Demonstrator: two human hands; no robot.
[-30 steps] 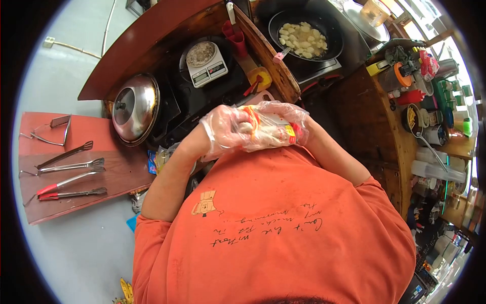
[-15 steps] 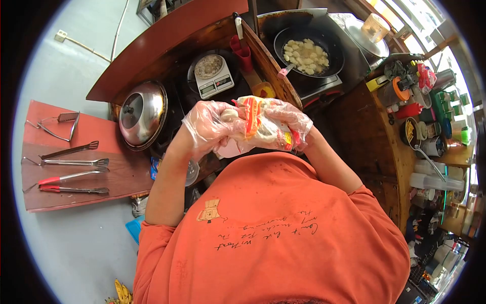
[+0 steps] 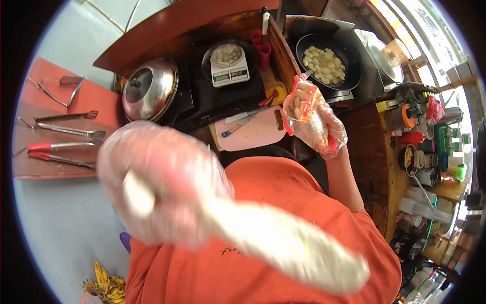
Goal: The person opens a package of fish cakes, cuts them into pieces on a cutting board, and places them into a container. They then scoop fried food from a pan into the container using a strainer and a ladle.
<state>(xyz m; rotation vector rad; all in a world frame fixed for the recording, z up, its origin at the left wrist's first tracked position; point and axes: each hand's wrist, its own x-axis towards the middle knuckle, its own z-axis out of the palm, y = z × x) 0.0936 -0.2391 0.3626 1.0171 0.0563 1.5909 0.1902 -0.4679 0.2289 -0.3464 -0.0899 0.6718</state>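
My left hand (image 3: 162,177), in a clear plastic glove, is raised close to the camera and blurred. Its fingers are closed around a long, whitish, dough-like piece (image 3: 288,243), which trails down to the right across my shirt. A rounded white end of it (image 3: 139,195) shows at the thumb side. Further right, my right hand (image 3: 334,129), gloved as well, grips a clear plastic packet (image 3: 311,119) with red and yellow print. Below and left of the packet, a pink cutting board (image 3: 253,137) carries a blue-handled knife (image 3: 238,126) and a second blade.
A wok (image 3: 329,58) with pale pieces in it sits on a stove at upper right. A kitchen scale (image 3: 229,66) and a domed lidded pan (image 3: 151,91) stand ahead. Tongs (image 3: 71,129) lie on the red table at left. Bottles and containers crowd the right counter.
My hands have separated. The left has come up and left toward the camera with the long white piece; the right has moved right with the packet. The cutting board has come into view.
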